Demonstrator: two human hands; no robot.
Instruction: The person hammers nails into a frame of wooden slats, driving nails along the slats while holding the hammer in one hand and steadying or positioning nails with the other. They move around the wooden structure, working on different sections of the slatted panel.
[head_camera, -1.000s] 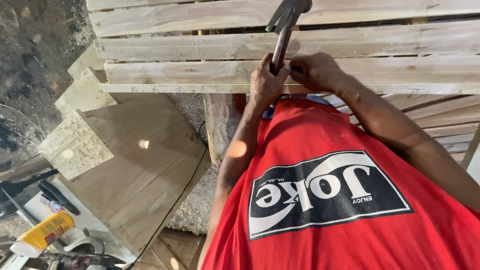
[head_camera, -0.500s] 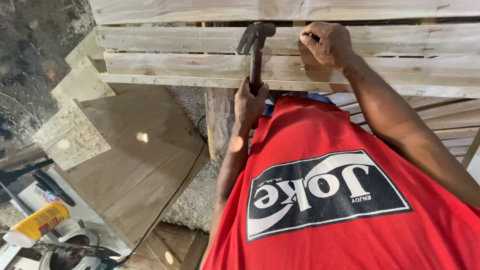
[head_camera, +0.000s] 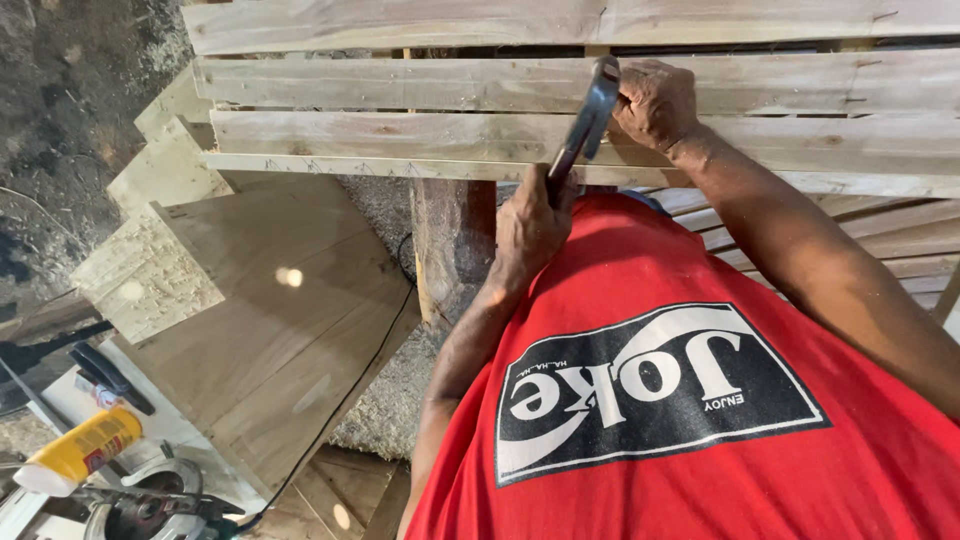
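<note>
From the head view, my left hand is wrapped tight around the handle of the claw hammer, fingers closed on the grip. The hammer rises at a slant, its dark head up against the wooden slats of the slatted frame, right beside my right hand. That right hand is curled in a loose fist, pressed on the middle slat, fingertips pinched together at the wood; whether there's a nail between them, I can't tell, too small to see. My red shirt fills the lower right. Below the frame's near edge stands a rough wooden post. To the left lies a broad board with a black cable running across it. Down in the bottom left corner sit a yellow bottle and a circular saw.
</note>
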